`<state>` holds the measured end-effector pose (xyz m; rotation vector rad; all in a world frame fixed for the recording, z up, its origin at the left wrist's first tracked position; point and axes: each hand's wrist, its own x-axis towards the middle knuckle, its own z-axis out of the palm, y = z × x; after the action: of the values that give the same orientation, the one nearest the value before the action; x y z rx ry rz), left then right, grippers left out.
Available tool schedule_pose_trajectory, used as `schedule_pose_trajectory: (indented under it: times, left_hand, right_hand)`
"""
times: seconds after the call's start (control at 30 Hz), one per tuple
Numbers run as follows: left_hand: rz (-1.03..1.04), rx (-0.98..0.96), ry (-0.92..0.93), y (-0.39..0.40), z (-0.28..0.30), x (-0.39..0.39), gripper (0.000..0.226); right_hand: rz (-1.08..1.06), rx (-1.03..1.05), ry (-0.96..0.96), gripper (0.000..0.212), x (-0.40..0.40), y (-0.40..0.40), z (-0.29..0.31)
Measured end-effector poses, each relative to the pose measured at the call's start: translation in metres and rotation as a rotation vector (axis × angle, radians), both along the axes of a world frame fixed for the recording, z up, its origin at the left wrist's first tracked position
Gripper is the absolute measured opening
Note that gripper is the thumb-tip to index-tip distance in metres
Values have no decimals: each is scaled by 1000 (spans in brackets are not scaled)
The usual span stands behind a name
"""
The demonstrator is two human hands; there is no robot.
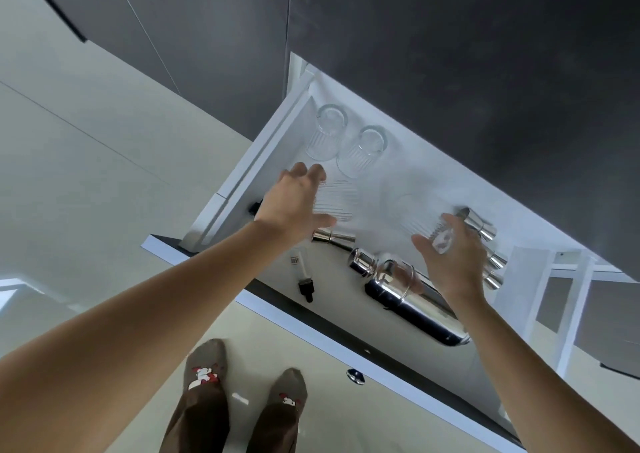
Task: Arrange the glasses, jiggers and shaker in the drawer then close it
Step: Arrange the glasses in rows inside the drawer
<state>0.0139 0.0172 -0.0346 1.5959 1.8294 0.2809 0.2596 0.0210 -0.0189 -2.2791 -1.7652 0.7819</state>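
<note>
Pale glossy floor and dark cabinet fronts frame a white drawer [242, 172], pulled fully open under a dark worktop [485, 71]; the view is steeply downward and tilted.

Contents noted. Two ribbed glasses [327, 132] [363, 151] stand side by side in the far left corner, close to the left wall. A third ribbed glass [337, 199] sits just nearer, at the left hand. The shaker [398, 279] lies on its side near the drawer front, long axis running from cap at left-centre toward the front right corner. One jigger [332, 236] lies just beyond the cap; further jiggers [485, 230] are grouped at the right wall. A small dropper bottle [304, 276] lies left of the shaker.

Hands. The left hand [294, 206] is spread around the third glass, fingers and thumb either side; firm contact cannot be confirmed through the blur. The right hand [453, 255] is closed on a fourth glass [441, 237], held above the shaker body.

Judgement: the held glass lies right of the glass row, so the right hand is better placed to set it down. Open room is seen on the drawer floor between the glasses and the right-hand jiggers. The shaker and the lone jigger bound that gap on the near side. The drawer is not yet closed.
</note>
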Motion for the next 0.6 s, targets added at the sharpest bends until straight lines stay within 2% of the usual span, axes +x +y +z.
schedule_pose_trajectory:
  times: [0.23,0.6]
  left_hand:
    - [11,7,139,14,0,-12,68]
    - [17,2,282,43,-2,-9,63]
  right_hand:
    - [219,-4,-33,56,-55,18,8]
    - [383,-10,-124,49,-106,37,-6]
